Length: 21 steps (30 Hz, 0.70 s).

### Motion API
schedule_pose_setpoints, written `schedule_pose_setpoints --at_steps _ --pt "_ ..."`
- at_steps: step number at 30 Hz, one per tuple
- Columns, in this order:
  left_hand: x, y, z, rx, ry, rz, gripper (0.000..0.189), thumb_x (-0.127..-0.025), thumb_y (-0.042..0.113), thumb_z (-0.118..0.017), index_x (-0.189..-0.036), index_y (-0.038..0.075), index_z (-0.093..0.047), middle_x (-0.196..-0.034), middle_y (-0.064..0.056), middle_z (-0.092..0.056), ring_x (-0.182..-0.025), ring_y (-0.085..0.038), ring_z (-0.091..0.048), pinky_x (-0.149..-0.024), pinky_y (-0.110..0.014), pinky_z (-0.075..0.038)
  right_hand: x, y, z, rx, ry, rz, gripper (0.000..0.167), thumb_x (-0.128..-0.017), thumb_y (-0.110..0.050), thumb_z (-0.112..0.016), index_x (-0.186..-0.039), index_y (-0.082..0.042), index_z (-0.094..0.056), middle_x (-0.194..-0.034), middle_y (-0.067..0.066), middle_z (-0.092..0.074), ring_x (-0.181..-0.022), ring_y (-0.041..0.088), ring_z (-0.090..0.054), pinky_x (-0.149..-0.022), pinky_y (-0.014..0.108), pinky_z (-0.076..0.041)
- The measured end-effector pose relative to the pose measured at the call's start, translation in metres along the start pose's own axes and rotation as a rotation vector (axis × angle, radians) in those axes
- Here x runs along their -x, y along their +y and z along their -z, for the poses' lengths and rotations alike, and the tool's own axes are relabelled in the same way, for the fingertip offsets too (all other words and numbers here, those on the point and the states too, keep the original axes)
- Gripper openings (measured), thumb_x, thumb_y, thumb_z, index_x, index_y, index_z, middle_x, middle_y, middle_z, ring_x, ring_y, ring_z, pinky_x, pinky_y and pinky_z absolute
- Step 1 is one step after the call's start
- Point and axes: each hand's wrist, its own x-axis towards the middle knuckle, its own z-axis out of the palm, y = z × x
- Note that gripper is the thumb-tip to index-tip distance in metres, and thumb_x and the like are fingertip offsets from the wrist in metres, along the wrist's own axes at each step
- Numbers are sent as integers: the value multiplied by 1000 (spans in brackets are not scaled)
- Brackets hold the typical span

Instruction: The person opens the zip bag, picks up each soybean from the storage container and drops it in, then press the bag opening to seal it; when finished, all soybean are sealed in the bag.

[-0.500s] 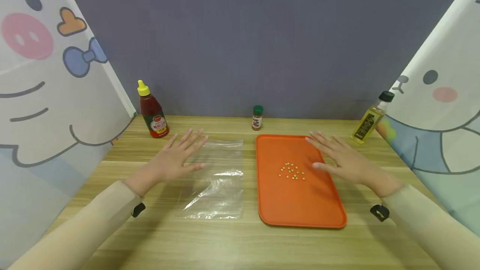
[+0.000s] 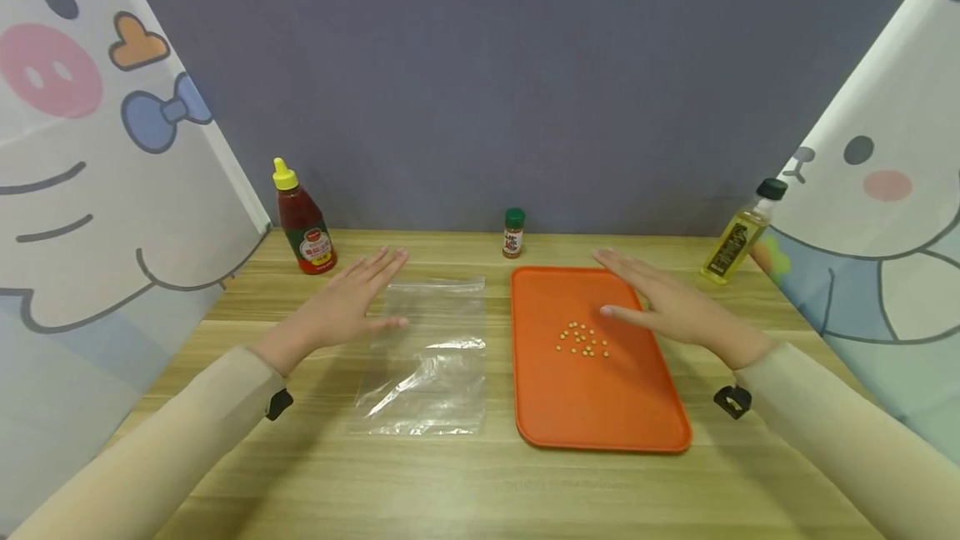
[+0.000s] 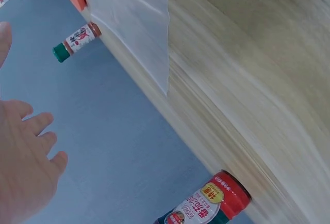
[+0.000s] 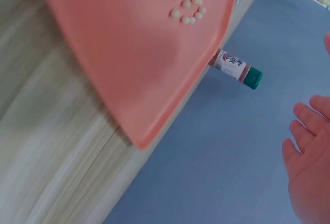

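Note:
My left hand [image 2: 337, 307] hovers with straight fingers beside the upper left of a clear zip bag [image 2: 427, 357], holding nothing. The bag lies flat on the wooden table. Over the right edge of an orange tray [image 2: 600, 407] is my right hand [image 2: 667, 302], its fingers straight and nothing in its grasp. Several small pale yellow, bean-like pieces [image 2: 583, 338] lie scattered in the middle of the tray. In the left wrist view, the left hand [image 3: 26, 162] shows its palm side with thumb apart; the right wrist view shows the right hand [image 4: 312, 157] likewise empty.
A red sauce bottle with a yellow cap [image 2: 306, 227] stands at the back left. Behind the bag and tray is a small green-capped spice jar [image 2: 513, 236]. An oil bottle [image 2: 738, 240] stands at the back right. A grey partition [image 2: 480, 90] borders the table's far edge.
My right hand has moved left, further over the tray, and turned so its fingers lie closer together. The left hand has also turned, with its fingers less spread. Objects stay in place.

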Motion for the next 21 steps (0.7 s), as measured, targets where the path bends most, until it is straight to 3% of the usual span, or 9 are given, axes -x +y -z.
schedule_pose_setpoints --at_steps 11,16,21 --pt "-16 -10 4 122 -2 -1 90 -88 43 -68 -155 10 -18 -161 -15 -18 -147 -39 -16 -119 -59 -16 -31 -10 -4 -136 -11 -14 75 -92 -48 -61 -154 -28 -24 -159 9 -28 -145 36 -25 -114 61 -24" --pt "-24 -20 1 191 -13 38 79 -91 34 -67 -152 3 -27 -155 -22 -30 -142 -44 -29 -116 -58 -24 -52 -19 -13 -263 -7 -37 71 -91 -42 -65 -152 -25 -32 -152 7 -41 -141 34 -35 -112 59 -30" --pt "-33 -32 -6 251 -47 93 76 -91 31 -67 -150 1 -30 -152 -24 -35 -138 -44 -35 -113 -58 -30 -74 -30 -24 -369 9 -17 68 -89 -30 -70 -148 -13 -40 -139 12 -55 -131 36 -48 -109 52 -39"
